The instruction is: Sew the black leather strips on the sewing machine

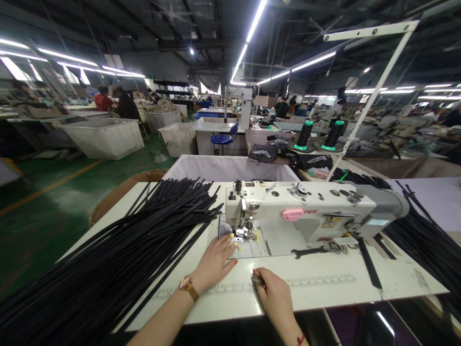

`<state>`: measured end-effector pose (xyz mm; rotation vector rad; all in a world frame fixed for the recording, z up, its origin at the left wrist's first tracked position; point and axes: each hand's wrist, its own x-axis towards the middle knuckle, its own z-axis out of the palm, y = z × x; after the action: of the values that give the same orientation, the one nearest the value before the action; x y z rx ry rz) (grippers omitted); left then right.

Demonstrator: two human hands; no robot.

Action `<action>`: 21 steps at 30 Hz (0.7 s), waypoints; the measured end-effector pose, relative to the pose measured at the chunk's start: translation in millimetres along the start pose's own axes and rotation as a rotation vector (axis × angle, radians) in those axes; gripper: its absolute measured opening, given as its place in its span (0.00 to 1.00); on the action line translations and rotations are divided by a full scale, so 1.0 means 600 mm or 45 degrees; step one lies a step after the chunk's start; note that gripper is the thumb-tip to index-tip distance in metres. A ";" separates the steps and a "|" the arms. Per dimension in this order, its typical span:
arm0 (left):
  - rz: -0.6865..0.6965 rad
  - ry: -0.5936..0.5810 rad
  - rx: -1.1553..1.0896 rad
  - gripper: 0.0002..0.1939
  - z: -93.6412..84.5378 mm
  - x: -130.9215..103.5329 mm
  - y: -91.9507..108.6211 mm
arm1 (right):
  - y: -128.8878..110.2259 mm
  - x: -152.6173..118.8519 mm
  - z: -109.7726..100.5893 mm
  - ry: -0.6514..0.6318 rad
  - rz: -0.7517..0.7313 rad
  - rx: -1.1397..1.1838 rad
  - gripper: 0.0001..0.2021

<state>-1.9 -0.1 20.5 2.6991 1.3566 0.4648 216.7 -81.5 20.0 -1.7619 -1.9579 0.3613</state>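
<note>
My left hand (215, 257) lies palm down at the left front of the sewing machine's (281, 216) needle plate, with its fingers stretched out and their tips near the presser foot (245, 232). Nothing shows in its grasp. My right hand (274, 290) is closed above the front of the white table (317, 274); thumb and forefinger are pressed together around something small and greyish that I cannot make out. A printed ruler strip (317, 280) runs along the tabletop past both hands. To the left spreads a thick bundle of black straps (144, 235).
A wrench (312, 251) lies before the machine, with a black strip (370, 264) to its right. More black straps (425, 240) lie at far right. Behind stand a lined bin (230, 168), thread cones (305, 136) and a thread stand pole (374, 96). Other people work farther back.
</note>
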 end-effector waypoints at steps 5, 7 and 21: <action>0.020 0.014 -0.007 0.23 0.003 0.003 -0.003 | -0.001 0.000 -0.001 0.019 -0.017 -0.017 0.09; 0.024 0.024 -0.009 0.24 0.006 0.002 -0.004 | 0.000 0.001 0.000 0.025 -0.024 -0.014 0.10; 0.205 0.144 -0.044 0.13 -0.011 0.141 -0.102 | -0.007 0.003 -0.001 -0.012 0.016 -0.135 0.09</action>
<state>-3.4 103.6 33.3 2.8041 1.1480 0.6581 213.4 -80.3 23.1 -1.8417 -2.0067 0.2752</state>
